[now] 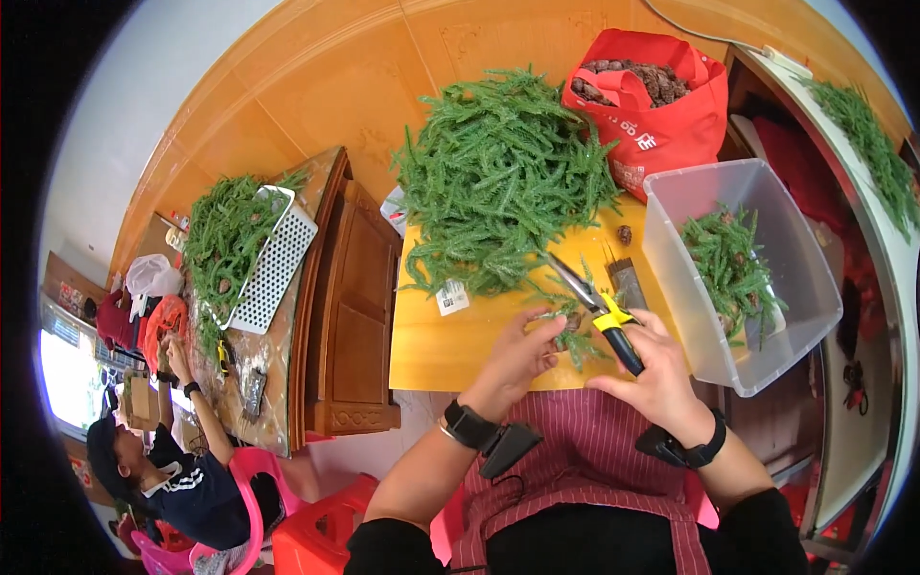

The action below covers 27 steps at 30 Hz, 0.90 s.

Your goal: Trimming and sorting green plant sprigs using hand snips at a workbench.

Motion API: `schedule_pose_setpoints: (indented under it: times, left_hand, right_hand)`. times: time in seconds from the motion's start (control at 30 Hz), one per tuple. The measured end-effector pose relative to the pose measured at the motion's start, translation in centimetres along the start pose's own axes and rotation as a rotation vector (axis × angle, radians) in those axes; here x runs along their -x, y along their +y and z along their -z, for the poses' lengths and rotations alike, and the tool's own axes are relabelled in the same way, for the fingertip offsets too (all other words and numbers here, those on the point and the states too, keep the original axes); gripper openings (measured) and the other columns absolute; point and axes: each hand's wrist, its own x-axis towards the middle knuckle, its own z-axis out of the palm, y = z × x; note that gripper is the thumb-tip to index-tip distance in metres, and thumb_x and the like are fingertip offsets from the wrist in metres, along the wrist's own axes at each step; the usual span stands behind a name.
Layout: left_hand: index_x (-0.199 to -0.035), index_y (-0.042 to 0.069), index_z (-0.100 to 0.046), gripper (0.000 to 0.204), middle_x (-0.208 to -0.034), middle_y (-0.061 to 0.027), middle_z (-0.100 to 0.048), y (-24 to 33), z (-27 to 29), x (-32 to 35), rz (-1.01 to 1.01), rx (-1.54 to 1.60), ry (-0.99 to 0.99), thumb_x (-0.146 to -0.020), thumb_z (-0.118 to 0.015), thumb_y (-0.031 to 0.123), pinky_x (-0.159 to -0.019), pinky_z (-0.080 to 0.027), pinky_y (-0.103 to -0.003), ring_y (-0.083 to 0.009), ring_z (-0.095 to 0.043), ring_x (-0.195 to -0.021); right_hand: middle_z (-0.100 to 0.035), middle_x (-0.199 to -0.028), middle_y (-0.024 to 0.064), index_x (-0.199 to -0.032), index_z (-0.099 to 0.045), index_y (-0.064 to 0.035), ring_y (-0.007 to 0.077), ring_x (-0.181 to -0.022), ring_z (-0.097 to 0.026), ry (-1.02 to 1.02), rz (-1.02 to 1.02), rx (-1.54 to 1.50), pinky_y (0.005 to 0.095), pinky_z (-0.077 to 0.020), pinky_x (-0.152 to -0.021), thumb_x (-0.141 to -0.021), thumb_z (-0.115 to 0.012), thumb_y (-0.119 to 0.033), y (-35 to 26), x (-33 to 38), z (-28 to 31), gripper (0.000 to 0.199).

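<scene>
My left hand is pinched on a small green artificial pine sprig with a brown pine cone on it. In my right hand are long-nosed pliers with yellow and black handles, their jaws pointing up and left over the table, close beside the sprig. Just beyond, a bundle of dark thin wires and a loose pine cone lie on the yellow tabletop. A large heap of green sprigs covers the table's far side.
Right of the table stands a clear plastic bin holding finished-looking sprigs. Behind it is a red bag of pine cones. At left, a co-worker sits by a cabinet with a white perforated basket and more greenery.
</scene>
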Motion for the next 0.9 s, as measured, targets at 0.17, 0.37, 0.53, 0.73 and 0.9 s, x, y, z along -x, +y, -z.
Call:
schedule_pose_setpoints:
  times: [0.17,0.37,0.53,0.73,0.9]
  left_hand:
    - [-0.117,0.007,-0.042,0.045,-0.085,-0.0016,-0.055,0.9,-0.4,1.5,0.06,-0.014,-0.164,-0.08,-0.064,0.022,-0.058,-0.042,-0.02,-0.0087,-0.054,-0.07]
    - [-0.122,0.01,-0.04,0.048,-0.1,-0.0001,-0.054,1.4,0.8,1.8,-0.097,-0.252,-0.138,-0.081,-0.063,0.022,-0.07,-0.043,-0.021,-0.0096,-0.053,-0.085]
    - [-0.117,0.007,-0.048,0.054,-0.106,-0.0024,-0.051,2.1,-0.1,2.4,-0.53,-0.329,-0.301,-0.068,-0.072,0.007,-0.081,-0.043,-0.025,-0.0139,-0.052,-0.095]
    - [-0.106,0.003,-0.052,0.041,-0.1,-0.0004,-0.054,3.2,-0.4,4.3,-0.249,-0.43,-0.504,-0.068,-0.068,-0.002,-0.086,-0.04,-0.025,-0.0109,-0.05,-0.096]
    - [-0.095,0.002,-0.051,0.031,-0.095,-0.0026,-0.051,2.7,-0.1,4.4,-0.468,-0.557,-0.516,-0.069,-0.065,-0.005,-0.082,-0.041,-0.025,-0.0109,-0.051,-0.093]
  right_hand:
    - [-0.05,-0.066,0.006,-0.092,-0.061,-0.0037,0.0251,-0.084,-0.053,0.102,0.156,0.095,0.0342,-0.0425,-0.076,-0.061,-0.074,-0.007,1.2,-0.4,-0.9,0.034]
    - [-0.051,-0.076,0.0021,-0.067,-0.045,-0.0037,0.0109,-0.082,-0.052,-0.037,-0.361,-0.43,0.0255,-0.0418,-0.069,-0.07,-0.067,-0.001,1.5,-0.6,-0.3,0.022]
    - [-0.051,-0.08,0.0017,-0.064,-0.038,-0.0083,0.0093,-0.081,-0.051,-0.126,-0.376,-0.782,0.0238,-0.0419,-0.069,-0.072,-0.065,0.002,1.0,-0.4,0.6,0.03]
    - [-0.054,-0.084,0.0041,-0.064,-0.039,-0.0086,0.0108,-0.089,-0.051,-0.243,-0.446,-0.936,0.0257,-0.0425,-0.077,-0.073,-0.064,0.002,0.0,-0.3,1.2,0.029]
    - [-0.057,-0.087,0.0086,-0.062,-0.039,-0.0074,0.0155,-0.094,-0.052,-0.17,-0.282,-0.678,0.0291,-0.042,-0.078,-0.071,-0.066,-0.002,0.0,0.0,1.5,0.029]
